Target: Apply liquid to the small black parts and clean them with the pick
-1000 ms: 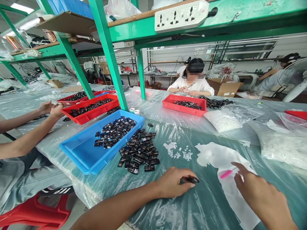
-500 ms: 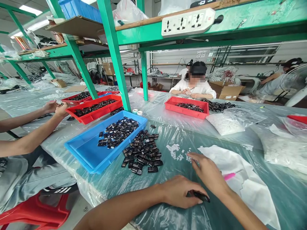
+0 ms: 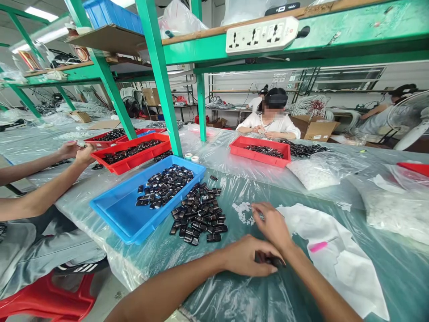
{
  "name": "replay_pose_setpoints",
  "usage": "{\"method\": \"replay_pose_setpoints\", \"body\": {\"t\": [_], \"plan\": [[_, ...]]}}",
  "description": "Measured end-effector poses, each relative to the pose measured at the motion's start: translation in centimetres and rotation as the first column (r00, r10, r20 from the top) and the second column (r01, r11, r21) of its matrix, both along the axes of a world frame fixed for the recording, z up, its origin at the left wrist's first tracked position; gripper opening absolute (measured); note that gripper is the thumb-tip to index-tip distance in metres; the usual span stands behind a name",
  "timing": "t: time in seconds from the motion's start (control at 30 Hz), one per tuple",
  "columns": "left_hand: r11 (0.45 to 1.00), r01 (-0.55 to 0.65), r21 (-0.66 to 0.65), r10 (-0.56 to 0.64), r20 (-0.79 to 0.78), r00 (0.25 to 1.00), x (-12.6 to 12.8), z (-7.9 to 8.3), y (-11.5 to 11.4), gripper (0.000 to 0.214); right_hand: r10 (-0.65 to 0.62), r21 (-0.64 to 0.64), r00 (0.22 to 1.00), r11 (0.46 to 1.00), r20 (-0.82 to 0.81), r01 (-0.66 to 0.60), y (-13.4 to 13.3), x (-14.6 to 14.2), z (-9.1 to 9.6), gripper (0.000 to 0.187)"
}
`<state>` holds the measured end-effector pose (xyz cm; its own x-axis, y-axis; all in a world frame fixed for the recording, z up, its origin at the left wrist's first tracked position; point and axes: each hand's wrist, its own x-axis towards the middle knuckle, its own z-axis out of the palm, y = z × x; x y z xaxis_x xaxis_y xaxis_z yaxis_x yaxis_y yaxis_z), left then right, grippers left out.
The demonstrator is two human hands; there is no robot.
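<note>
My left hand [image 3: 250, 256] is closed around a small glossy black plastic piece [image 3: 273, 260], which juts out past its fingertips just above the table. Over the scattered small white pieces [image 3: 243, 212], my right hand [image 3: 270, 223] reaches with fingers slightly bent and apart; I see nothing held in it. The right forearm passes close beside the left fingertips. To the left of both hands lies a heap of black plastic pieces [image 3: 201, 212], spilling beside a blue tray [image 3: 115, 212] that holds more of them.
A white cloth-like sheet [image 3: 351, 273] with a pink slim tool [image 3: 318, 247] lies at right. Behind are a red tray [image 3: 234, 150] and plastic bags of white pieces [image 3: 313, 172]. A green frame post [image 3: 161, 89] rises behind the blue tray. A co-worker's hands [image 3: 78, 152] are at left.
My right hand has moved left and slightly away from me, onto the white pieces. My left hand has shifted slightly left and up, still holding the black piece.
</note>
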<state>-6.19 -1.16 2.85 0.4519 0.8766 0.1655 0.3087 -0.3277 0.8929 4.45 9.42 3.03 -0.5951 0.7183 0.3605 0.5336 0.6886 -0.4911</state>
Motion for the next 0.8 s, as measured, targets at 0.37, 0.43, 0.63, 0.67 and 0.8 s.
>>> {"method": "replay_pose_setpoints", "body": {"t": [0.37, 0.43, 0.63, 0.67, 0.8], "plan": [[0.965, -0.23, -0.13, 0.258, 0.283, 0.924, -0.7, 0.7, 1.2, 0.033, -0.21, -0.375, 0.765, 0.926, -0.609, -0.044, -4.4, 5.5, -1.1, 0.027], [0.963, -0.23, -0.139, 0.262, 0.291, 0.92, -0.7, 0.2, 1.3, 0.034, -0.158, -0.32, 0.78, 0.946, -0.606, -0.057, -4.7, 5.5, -1.8, 0.024], [0.969, -0.223, -0.106, 0.243, 0.241, 0.94, -0.8, -0.5, 1.6, 0.032, -0.05, -0.14, 0.821, 0.989, -0.569, -0.037, -5.1, 5.6, -2.5, 0.021], [0.971, -0.22, -0.099, 0.237, 0.23, 0.944, -0.9, -0.5, 1.6, 0.031, -0.034, -0.118, 0.83, 0.992, -0.556, -0.038, -5.0, 5.7, -2.6, 0.022], [0.972, -0.23, -0.041, 0.233, 0.183, 0.955, -1.1, 0.1, 1.3, 0.031, -0.001, -0.083, 0.848, 0.995, -0.531, -0.051, -4.9, 5.8, -2.9, 0.024]]}}
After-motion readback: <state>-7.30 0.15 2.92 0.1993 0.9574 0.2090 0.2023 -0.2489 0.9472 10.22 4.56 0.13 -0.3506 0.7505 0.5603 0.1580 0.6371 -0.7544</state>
